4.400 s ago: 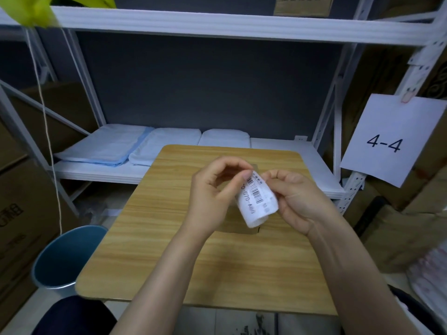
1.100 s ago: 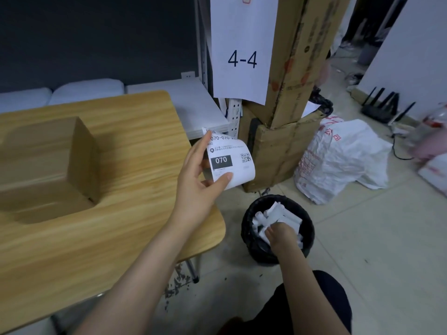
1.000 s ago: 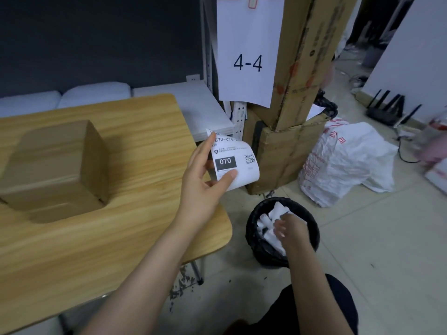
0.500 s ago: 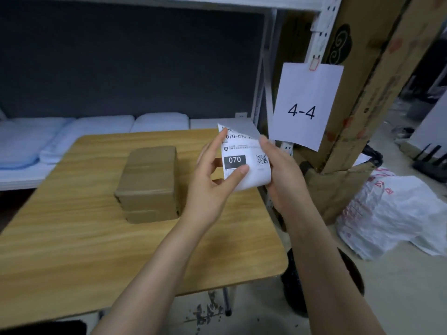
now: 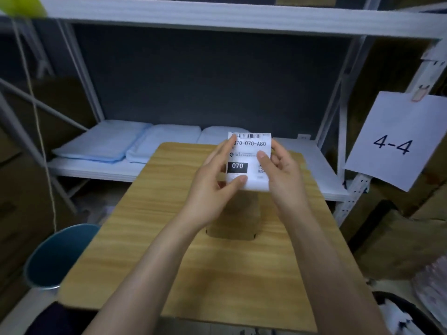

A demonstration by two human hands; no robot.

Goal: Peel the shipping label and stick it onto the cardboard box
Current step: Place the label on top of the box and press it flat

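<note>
The person's left hand [image 5: 212, 187] and right hand [image 5: 281, 175] are both pinching the white rectangular shipping label [image 5: 250, 155], thumbs on its printed face and fingers behind its side edges. They are holding it upright, above the small brown cardboard box [image 5: 233, 216], which is sitting on the light wooden table [image 5: 154, 238] and partly hidden by the hands. A white paper sign reading "4-4" [image 5: 396, 141] is hanging on the white metal shelving [image 5: 242, 18] to the right.
</note>
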